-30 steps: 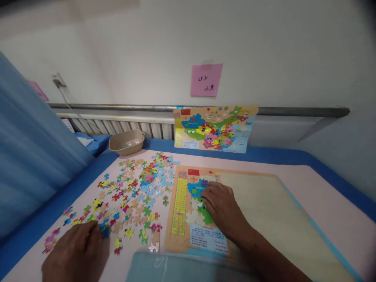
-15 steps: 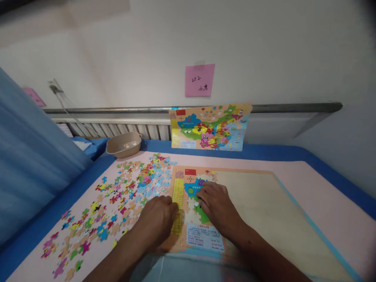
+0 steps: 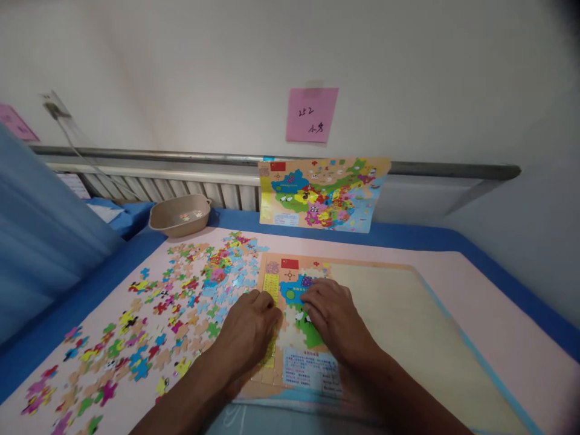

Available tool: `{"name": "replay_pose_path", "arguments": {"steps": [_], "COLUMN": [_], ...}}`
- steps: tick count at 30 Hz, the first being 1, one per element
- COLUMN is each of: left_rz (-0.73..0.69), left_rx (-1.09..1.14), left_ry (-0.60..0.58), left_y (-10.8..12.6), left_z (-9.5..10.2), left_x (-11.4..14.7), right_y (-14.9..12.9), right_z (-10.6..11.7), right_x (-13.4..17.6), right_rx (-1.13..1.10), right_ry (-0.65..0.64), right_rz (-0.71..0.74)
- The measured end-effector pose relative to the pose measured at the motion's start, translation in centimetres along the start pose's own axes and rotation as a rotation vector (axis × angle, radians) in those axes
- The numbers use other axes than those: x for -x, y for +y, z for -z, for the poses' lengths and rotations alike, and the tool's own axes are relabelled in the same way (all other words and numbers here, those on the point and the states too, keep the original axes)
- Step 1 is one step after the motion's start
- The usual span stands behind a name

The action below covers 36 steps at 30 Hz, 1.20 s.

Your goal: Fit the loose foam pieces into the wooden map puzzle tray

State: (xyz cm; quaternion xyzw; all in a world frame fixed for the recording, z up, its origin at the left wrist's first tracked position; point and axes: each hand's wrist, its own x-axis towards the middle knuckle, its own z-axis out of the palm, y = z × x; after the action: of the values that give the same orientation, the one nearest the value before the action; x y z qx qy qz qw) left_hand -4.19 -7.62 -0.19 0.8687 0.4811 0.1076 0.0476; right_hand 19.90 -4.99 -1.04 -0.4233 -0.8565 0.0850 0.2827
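Observation:
A partly filled map jigsaw puzzle (image 3: 311, 335) lies in front of me, with joined pieces on its left side and along the top. My left hand (image 3: 251, 323) rests over the yellow strip at its left, fingers curled together; anything inside them is hidden. Over the blue and green section is my right hand (image 3: 336, 311), its bent fingers close together with the tips down at the pieces. Whatever those tips grip cannot be seen. Loose puzzle pieces (image 3: 174, 326) are spread to the left of my left hand.
A beige basin (image 3: 180, 225) with a few pieces in it stands at the back left. Behind the puzzle, a printed map picture (image 3: 324, 196) leans upright by the metal rail (image 3: 453, 171). A blue curtain (image 3: 49, 235) hangs at left. A pink note (image 3: 311, 115) is on the wall.
The view has shifted slightly. My left hand has moved a little right relative to the puzzle, its fingertips now past the yellow strip. My right hand stays over the blue and green section.

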Motion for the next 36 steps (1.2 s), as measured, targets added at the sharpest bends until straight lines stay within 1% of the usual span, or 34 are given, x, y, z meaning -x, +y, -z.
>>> {"name": "replay_pose_path", "arguments": {"steps": [4, 7, 11, 19, 24, 29, 36], "left_rz": [-0.064, -0.068, -0.077, -0.109, -0.136, -0.164, -0.180], "left_rx": [-0.013, -0.008, 0.018, 0.097, 0.039, -0.014, -0.052], "left_ry": [0.014, 0.003, 0.040, 0.256, 0.356, 0.433, 0.528], "left_y": [-0.3, -0.5, -0.7, -1.0, -1.1, -1.0, -0.9], "left_z": [-0.2, -0.2, -0.4, -1.5, -1.9, -2.0, -1.6], "left_x": [-0.1, -0.2, -0.2, 0.1, 0.2, 0.2, 0.3], "right_y": [0.3, 0.5, 0.7, 0.0, 0.1, 0.4, 0.5], "right_z": [0.0, -0.2, -0.4, -0.1, -0.1, -0.4, -1.0], "right_x": [0.0, 0.1, 0.2, -0.3, -0.4, -0.3, -0.3], "right_rx": [0.005, 0.007, 0.021, 0.061, 0.053, 0.048, 0.042], "right_ry": [0.000, 0.005, 0.004, -0.020, 0.038, 0.053, 0.067], "right_rz": [0.028, 0.043, 0.040, 0.009, -0.007, -0.007, -0.011]}}
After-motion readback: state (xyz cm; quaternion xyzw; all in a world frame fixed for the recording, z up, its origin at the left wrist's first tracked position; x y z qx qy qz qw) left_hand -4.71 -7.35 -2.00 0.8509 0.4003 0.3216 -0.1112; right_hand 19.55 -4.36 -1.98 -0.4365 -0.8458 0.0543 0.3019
